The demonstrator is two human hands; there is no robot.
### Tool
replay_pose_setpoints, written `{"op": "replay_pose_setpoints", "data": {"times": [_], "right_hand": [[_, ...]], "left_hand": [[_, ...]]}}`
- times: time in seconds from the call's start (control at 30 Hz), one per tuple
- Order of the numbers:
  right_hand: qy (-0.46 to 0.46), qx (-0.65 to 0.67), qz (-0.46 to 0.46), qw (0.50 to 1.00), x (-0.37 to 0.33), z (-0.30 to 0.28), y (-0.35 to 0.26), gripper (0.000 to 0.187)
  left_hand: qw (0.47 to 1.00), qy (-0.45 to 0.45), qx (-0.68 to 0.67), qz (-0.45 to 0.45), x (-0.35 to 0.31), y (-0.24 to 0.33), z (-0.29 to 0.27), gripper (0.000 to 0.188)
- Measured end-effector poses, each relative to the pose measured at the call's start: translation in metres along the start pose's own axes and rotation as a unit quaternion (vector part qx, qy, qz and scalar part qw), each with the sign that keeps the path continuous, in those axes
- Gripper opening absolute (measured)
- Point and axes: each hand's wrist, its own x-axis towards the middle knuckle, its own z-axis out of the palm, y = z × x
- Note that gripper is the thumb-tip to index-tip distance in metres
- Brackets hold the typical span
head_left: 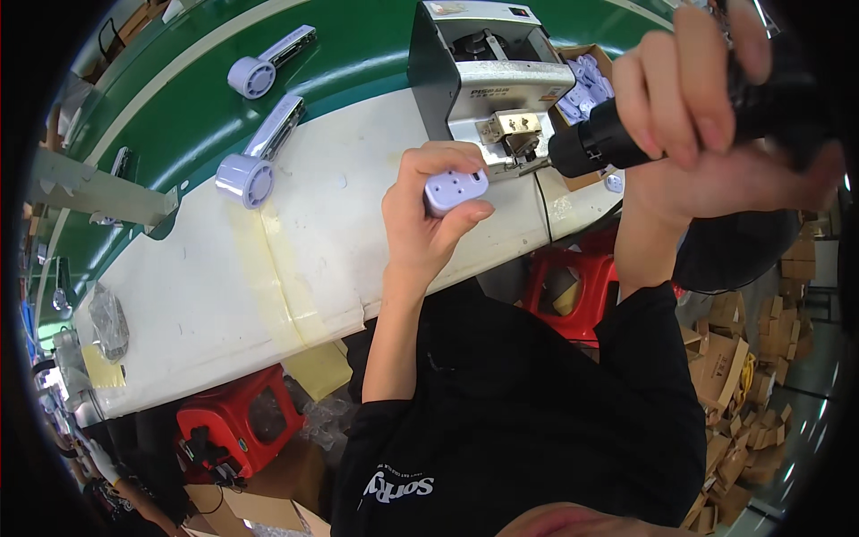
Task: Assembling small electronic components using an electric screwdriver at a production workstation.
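Note:
My left hand [415, 215] is closed round a small lavender plastic piece [456, 191], which looks like the end of a handheld fan's handle. Several small holes and a dark slot show on the face turned up. My right hand [680, 116] grips a black electric screwdriver [586, 148], held roughly level and pointing left. Its bit reaches the front of a silver and black screw feeder [501, 85]; whether a screw sits on the bit is too small to tell. The feeder stands on the white worktable [349, 152], beyond my left hand.
Two lavender handheld fans [246, 179] lie with opened handles on the green conveyor [358, 54] and its edge. A cardboard box [608, 67] of lavender parts stands right of the feeder. Red stools [242, 421] are below. A metal bracket [107, 188] juts in at left.

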Motion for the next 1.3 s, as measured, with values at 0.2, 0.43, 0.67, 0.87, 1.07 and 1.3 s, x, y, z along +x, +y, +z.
{"op": "replay_pose_setpoints", "data": {"times": [0.2,0.43,0.67,0.87,1.07,1.3], "right_hand": [[0.009,0.014,0.021,1.0,0.014,0.023,0.023,0.071],[0.015,0.015,0.045,0.999,0.035,0.04,0.038,0.073],[0.005,0.007,0.059,0.998,0.042,0.044,0.043,0.073],[-0.004,0.0,0.069,0.998,0.036,0.045,0.045,0.073],[-0.011,-0.011,0.076,0.997,0.033,0.038,0.044,0.072],[-0.018,-0.021,0.082,0.996,0.028,0.031,0.043,0.071]], "left_hand": [[1.0,0.011,0.019,-0.017,-0.003,0.004,-0.003,0.039],[0.998,0.011,0.027,-0.052,-0.006,0.008,-0.003,0.04],[0.997,-0.004,0.058,-0.055,-0.003,0.011,-0.006,0.039],[0.997,-0.001,0.062,-0.053,0.0,0.013,-0.006,0.039],[0.996,-0.026,0.053,-0.065,0.0,0.011,-0.008,0.043],[0.996,-0.018,0.057,-0.069,0.001,0.013,-0.006,0.053]]}}
